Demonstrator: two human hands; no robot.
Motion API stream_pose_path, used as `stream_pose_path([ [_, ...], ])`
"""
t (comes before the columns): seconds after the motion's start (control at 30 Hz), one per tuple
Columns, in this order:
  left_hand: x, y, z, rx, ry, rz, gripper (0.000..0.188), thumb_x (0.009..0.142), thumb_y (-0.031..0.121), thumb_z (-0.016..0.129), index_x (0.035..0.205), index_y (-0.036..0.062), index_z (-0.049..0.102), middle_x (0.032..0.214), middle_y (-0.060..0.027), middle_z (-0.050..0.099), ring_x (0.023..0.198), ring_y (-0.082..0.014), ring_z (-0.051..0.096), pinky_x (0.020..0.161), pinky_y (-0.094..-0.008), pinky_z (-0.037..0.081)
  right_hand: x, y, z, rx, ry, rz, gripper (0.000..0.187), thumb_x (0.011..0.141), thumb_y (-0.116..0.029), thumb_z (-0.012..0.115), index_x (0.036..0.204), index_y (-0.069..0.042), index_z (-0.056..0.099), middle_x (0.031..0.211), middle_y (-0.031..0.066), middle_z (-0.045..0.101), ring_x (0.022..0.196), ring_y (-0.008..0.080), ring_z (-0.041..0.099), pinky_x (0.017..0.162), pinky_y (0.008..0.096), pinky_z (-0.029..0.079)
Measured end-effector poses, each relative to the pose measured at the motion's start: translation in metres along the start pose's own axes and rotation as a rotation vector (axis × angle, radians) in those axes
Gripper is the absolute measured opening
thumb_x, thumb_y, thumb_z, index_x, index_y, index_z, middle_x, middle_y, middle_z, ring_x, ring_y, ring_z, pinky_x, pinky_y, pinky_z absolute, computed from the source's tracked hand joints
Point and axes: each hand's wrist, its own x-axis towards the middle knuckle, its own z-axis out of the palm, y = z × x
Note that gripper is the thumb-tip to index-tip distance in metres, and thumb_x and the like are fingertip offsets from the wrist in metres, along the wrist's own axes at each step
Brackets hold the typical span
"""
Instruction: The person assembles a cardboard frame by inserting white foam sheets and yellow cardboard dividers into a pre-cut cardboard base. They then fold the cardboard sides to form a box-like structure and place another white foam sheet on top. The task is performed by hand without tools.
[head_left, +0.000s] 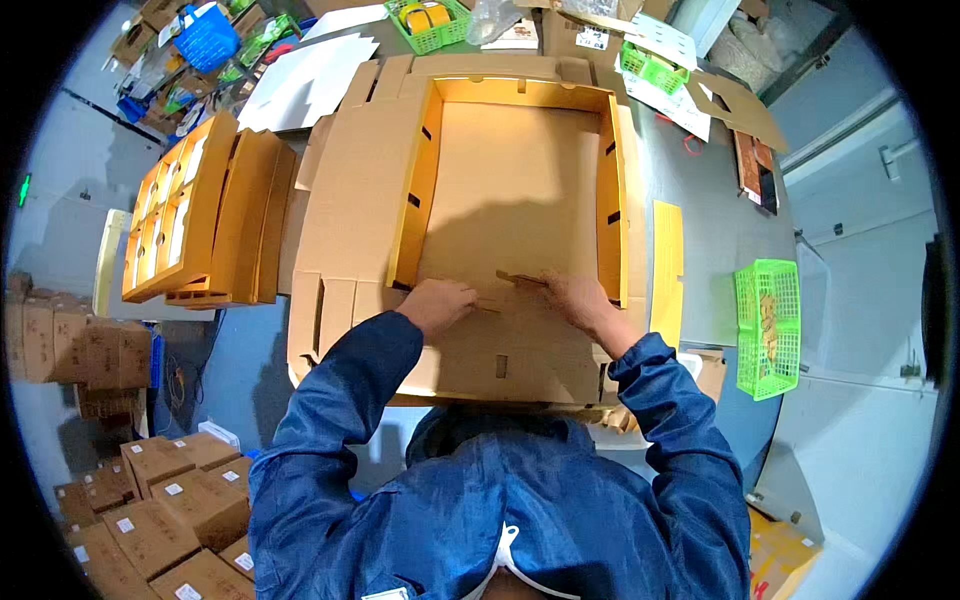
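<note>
On a large flat brown cardboard sheet (370, 180) stands a yellow frame (520, 95), its walls upright at the left, far and right sides. Black slots show along the side walls. My left hand (441, 305) is at the frame's near left corner, fingers curled together; a thin brown sliver sticks out by the fingertips, too small to name. Near the right wall's near end, my right hand (580, 300) pinches a small brown cardboard piece (520, 277) pointing left. Both hands are over the sheet, apart from each other.
Yellow divided trays (180, 215) stand stacked at the left. A green basket (768, 330) with small brown pieces sits at the right, beside a yellow strip (667, 270). White sheets (305, 85) and another green basket (430, 30) lie at the back. Brown cartons (165, 500) are piled lower left.
</note>
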Motion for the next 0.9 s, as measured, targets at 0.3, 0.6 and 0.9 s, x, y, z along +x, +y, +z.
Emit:
stream_pose_path([
  [0.3, 0.026, 0.003, -0.004, -0.166, 0.118, -0.232, 0.027, 0.091, 0.027, 0.054, 0.107, 0.0067, 0.061, 0.098, -0.017, 0.064, 0.09, -0.0344, 0.061, 0.078, -0.0402, 0.049, -0.011, -0.011, -0.022, -0.014, -0.189, -0.049, 0.016, 0.083, -0.016, 0.053, 0.094, -0.006, 0.057, 0.076, 0.0179, 0.062, 0.072, 0.0363, 0.062, 0.062, 0.0461, 0.049],
  [0.6, 0.032, 0.038, -0.016, -0.123, 0.172, 0.143, 0.018, 0.089, 0.02, 0.054, 0.097, 0.0048, 0.058, 0.091, -0.0133, 0.063, 0.081, -0.0324, 0.061, 0.07, -0.0378, 0.051, -0.008, 0.003, -0.008, 0.004, -0.154, -0.124, 0.019, 0.086, -0.022, 0.05, 0.096, -0.006, 0.056, 0.078, 0.0163, 0.064, 0.072, 0.0368, 0.063, 0.061, 0.0468, 0.049],
  [0.9, 0.039, 0.036, -0.011, 0.003, 0.067, 0.285, 0.015, 0.087, 0.019, 0.055, 0.093, 0.0053, 0.055, 0.085, -0.0105, 0.057, 0.078, -0.0291, 0.059, 0.067, -0.0389, 0.05, -0.009, 0.006, -0.006, 0.006, -0.213, -0.116, 0.02, 0.087, -0.021, 0.051, 0.099, -0.006, 0.054, 0.079, 0.0163, 0.065, 0.074, 0.0345, 0.064, 0.062, 0.0458, 0.05],
])
